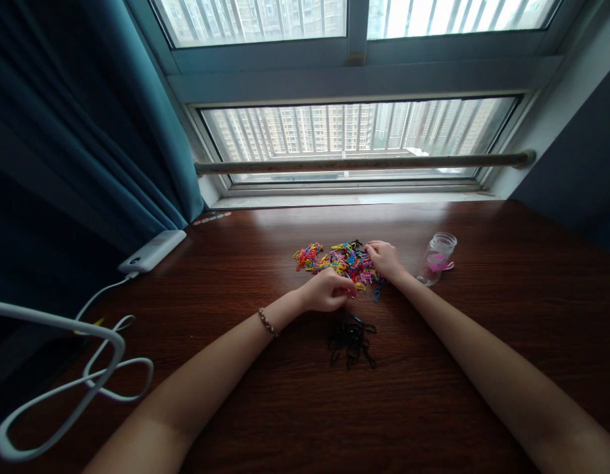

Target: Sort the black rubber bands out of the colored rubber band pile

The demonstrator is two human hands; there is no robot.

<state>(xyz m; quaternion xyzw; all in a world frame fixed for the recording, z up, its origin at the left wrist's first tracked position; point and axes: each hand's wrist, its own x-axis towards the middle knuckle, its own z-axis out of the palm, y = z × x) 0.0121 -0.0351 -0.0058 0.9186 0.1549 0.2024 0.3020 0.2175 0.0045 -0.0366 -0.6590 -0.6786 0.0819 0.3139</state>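
Observation:
A heap of small coloured rubber bands lies on the dark wooden table near the window. My right hand rests on the heap's right side, fingers curled and pinching among the bands. My left hand sits just in front of the heap, fingers closed in a loose fist; what it holds is too small to name. A separate small pile of black bands lies nearer to me, below my left hand. A beaded bracelet is on my left wrist.
A small clear glass jar with something pink inside lies tilted to the right of the heap. A white power bank with a looping white cable lies at the left. A teal curtain hangs at the left, with a window behind.

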